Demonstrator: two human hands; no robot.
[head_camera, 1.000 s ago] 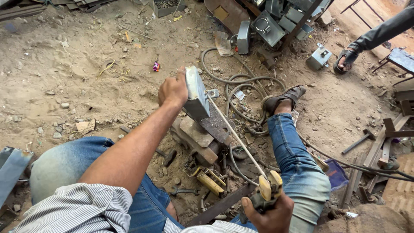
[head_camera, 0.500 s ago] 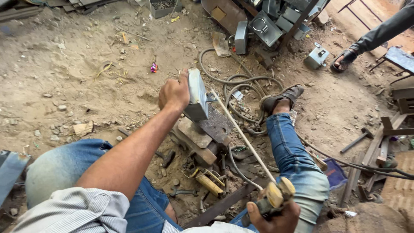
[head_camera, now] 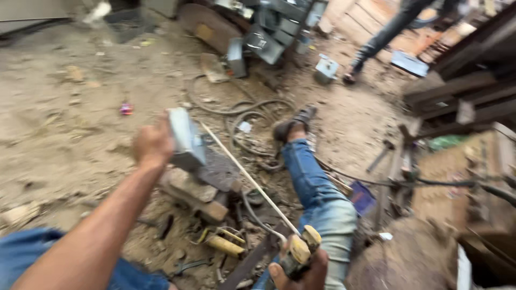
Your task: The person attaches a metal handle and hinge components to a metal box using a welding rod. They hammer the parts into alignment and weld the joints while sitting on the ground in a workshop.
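Our left hand wraps its fingers around a grey metal box, holding it upright on a rusty block. Further right, our right hand is clenched on an electrode holder, whose thin rod slants toward the box.

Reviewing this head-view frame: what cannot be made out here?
- Left hand: motion blur smears its fingers, so its grip on the grey metal box is unclear.
- Electrode holder in the right hand: the bottom edge cuts off part of the hand.
- Rod tip: blurred, so contact with the box cannot be told.
- Other person's leg: the top edge cuts off the rest.
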